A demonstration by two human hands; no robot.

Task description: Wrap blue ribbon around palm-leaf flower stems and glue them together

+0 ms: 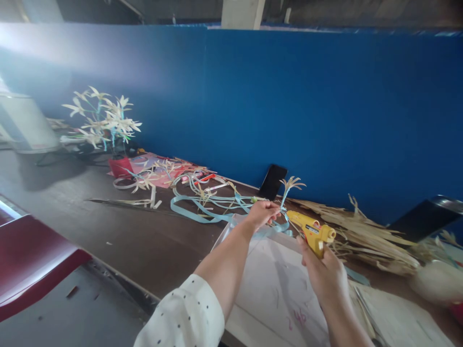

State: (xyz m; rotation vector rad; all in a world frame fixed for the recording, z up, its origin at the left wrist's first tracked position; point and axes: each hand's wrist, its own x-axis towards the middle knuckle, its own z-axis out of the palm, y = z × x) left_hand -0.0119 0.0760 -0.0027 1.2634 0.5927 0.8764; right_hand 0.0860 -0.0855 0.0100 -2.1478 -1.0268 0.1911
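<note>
My left hand (pixel 263 214) pinches the blue-wrapped stem of a small dried-leaf flower (pixel 291 184), which stands upright above the fingers. My right hand (pixel 323 272) is wrapped round the handle of a yellow glue gun (pixel 311 230). The gun points left, its nozzle close to the stem and my left fingertips. Light blue ribbon (pixel 197 212) lies in loops to the left of my left hand, and some hangs below it. Under both hands is a white tray or box lid (pixel 275 284) with pink marks on it.
A red pot (pixel 120 166) of pale flowers stands at the back left. A black phone (pixel 273 181) leans against the blue wall (pixel 253 106). Dried leaves (pixel 361 229) lie to the right. Pink sheets and scraps (pixel 159 171) cover the table's middle. A red chair (pixel 32 260) is at lower left.
</note>
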